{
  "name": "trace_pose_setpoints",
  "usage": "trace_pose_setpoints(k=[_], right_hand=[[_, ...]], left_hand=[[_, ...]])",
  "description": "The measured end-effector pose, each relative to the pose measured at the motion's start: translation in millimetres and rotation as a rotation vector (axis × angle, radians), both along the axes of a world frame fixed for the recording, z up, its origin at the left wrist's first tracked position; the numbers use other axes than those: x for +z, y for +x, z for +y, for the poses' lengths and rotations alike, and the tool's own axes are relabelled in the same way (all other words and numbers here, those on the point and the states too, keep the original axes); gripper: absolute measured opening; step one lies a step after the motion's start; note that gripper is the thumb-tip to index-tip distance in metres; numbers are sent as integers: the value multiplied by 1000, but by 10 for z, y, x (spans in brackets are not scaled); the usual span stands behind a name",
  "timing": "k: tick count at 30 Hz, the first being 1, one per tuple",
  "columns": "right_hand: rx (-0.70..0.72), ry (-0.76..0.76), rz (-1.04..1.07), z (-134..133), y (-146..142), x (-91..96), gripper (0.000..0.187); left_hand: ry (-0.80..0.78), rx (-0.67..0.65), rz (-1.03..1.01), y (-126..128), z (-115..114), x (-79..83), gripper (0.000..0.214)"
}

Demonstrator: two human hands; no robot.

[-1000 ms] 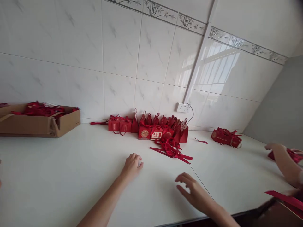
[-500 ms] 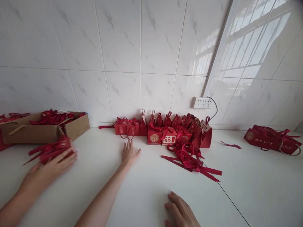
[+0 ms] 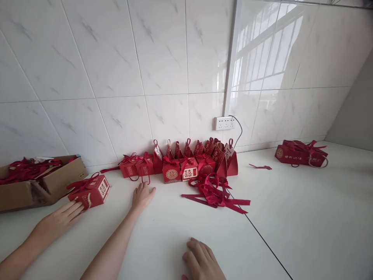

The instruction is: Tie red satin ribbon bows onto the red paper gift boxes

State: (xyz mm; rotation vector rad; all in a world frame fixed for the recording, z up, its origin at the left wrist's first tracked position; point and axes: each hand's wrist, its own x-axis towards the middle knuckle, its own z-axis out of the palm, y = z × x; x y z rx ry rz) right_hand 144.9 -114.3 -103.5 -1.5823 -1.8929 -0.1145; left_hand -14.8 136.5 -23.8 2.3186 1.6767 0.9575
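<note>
My left hand [image 3: 142, 197] reaches across the white table, palm down with the thumb apart. Its fingertips are at the hanging cord of a small red gift box [image 3: 145, 167] with a ribbon bow; I cannot tell whether they touch it. Near the front edge of view, my right hand [image 3: 201, 258] rests with loosely bent, separated fingers and holds nothing. At the left, another person's hand [image 3: 60, 219] is against a red gift box [image 3: 94, 191] with a white double-happiness panel and a ribbon on top.
An open cardboard box [image 3: 62, 175] full of red ribboned pieces stands at the left. Several red boxes and pointed red boxes [image 3: 219, 165] line the tiled wall. Loose red ribbons [image 3: 214, 196] lie before them. A long red box [image 3: 300, 153] is at the right, beyond a ribbon scrap [image 3: 260, 167].
The view has swung right, so everything sits further left. The other person's red box, blurred earlier, now shows its double-happiness panel beside the cardboard box. My left fingers have bent slightly near the cord.
</note>
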Motion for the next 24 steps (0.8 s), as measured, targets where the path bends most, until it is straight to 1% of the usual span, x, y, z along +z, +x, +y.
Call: trace_pose_setpoints(k=[3, 5, 7, 9, 11, 12, 14, 15, 16, 17, 19, 20, 22, 24], right_hand=[[40, -35, 47, -20, 8, 113, 26], [69, -64, 80, -68, 9, 236, 25], [87, -105, 97, -133, 20, 381, 23], [95, -140, 88, -189, 39, 508, 22], [113, -157, 71, -216, 57, 584, 22], [123, -158, 66, -219, 64, 600, 22], [139, -157, 60, -218, 73, 601, 22], [144, -156, 58, -217, 75, 592, 23], [147, -155, 55, -218, 78, 583, 23], [149, -152, 52, -221, 80, 575, 23], [156, -142, 50, -234, 84, 570, 21], [159, -137, 53, -242, 87, 574, 20], [162, -136, 60, -255, 90, 587, 20], [158, -140, 66, -259, 91, 601, 21]], left_hand=[[19, -29, 37, -50, -378, -17, 19], [19, -66, 62, -134, -671, -42, 18], [8, -124, 86, -235, -1003, -49, 17], [-1, -199, 111, -320, -1388, -11, 16], [-10, -304, 147, -365, -1818, 89, 17], [-18, -380, 174, -370, -2036, 160, 18], [-15, -596, 196, -361, -2434, 318, 21], [48, -682, 215, -352, -2594, 389, 24], [124, -717, 253, -345, -2718, 444, 29], [203, -730, 301, -342, -2803, 478, 36], [351, -670, 400, -349, -2856, 477, 48], [409, -604, 424, -357, -2832, 451, 51], [470, -410, 391, -383, -2710, 390, 53], [426, -206, 271, -419, -2531, 381, 56]])
